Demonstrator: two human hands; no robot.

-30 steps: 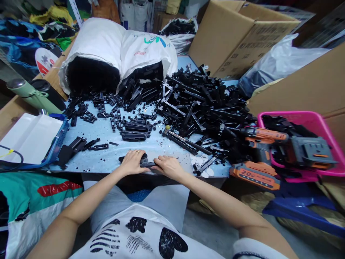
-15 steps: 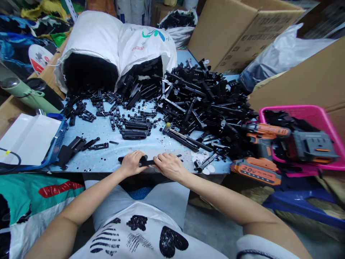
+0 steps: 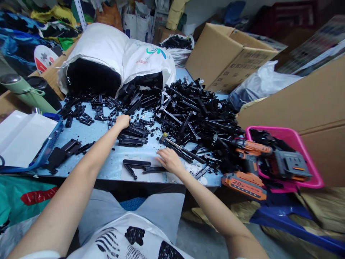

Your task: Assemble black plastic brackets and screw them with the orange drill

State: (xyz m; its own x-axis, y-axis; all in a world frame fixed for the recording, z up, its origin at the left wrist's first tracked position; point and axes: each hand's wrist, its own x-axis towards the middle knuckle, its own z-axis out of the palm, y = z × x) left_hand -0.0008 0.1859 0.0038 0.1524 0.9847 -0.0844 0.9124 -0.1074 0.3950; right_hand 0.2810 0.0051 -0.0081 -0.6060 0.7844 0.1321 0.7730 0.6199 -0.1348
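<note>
My left hand (image 3: 122, 121) reaches forward over the blue table (image 3: 107, 163), its fingers curled down among small black plastic parts (image 3: 133, 135); what they grip is hidden. My right hand (image 3: 168, 159) lies near the front edge with fingers stretched out, touching the right end of a long black hinged part (image 3: 138, 166) that rests flat on the table. A large heap of black plastic pieces (image 3: 196, 115) lies just beyond and to the right of my right hand.
Two white sacks (image 3: 113, 54) spill black parts at the back. An orange cordless drill (image 3: 248, 158) lies on the right beside a pink basket (image 3: 309, 169). A white tray (image 3: 24, 135) and green bottle (image 3: 27, 93) stand left. Cardboard boxes (image 3: 229, 54) rise behind.
My left hand has let go of the long black part and reached forward to the small parts. The part now lies on the table, with my right hand still at its end.
</note>
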